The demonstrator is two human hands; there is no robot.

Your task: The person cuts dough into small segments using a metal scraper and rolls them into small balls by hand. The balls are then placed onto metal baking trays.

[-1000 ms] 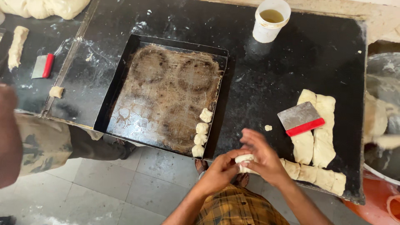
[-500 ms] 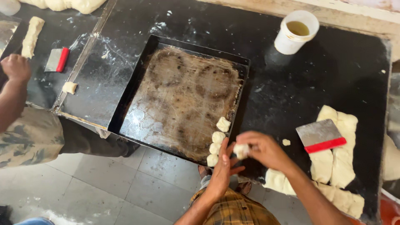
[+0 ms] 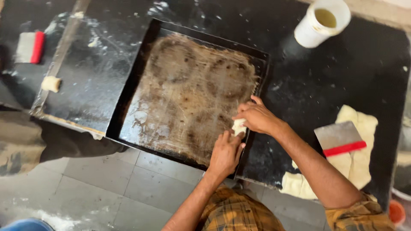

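Note:
A dark, greasy baking tray (image 3: 141, 72) lies on the black worktop. My left hand (image 3: 225, 155) rests over the tray's near right corner, fingers bent down on the dough pieces there, which it hides. My right hand (image 3: 255, 116) is just above it, fingers curled over a small pale dough piece (image 3: 238, 127) at the tray's right side. The two hands almost touch around that piece.
A metal scraper with a red handle (image 3: 340, 139) lies on strips of dough (image 3: 358, 162) at the right. A white cup of yellowish liquid (image 3: 322, 21) stands at the back. Another scraper (image 3: 30, 47) and a dough lump (image 3: 51, 83) lie at the left. Another person's trouser leg (image 3: 19, 143) is at the left.
Both my hands have carried the dough piece from the table's edge onto the tray's right side. The view has shifted closer. The other person's hand has left the view.

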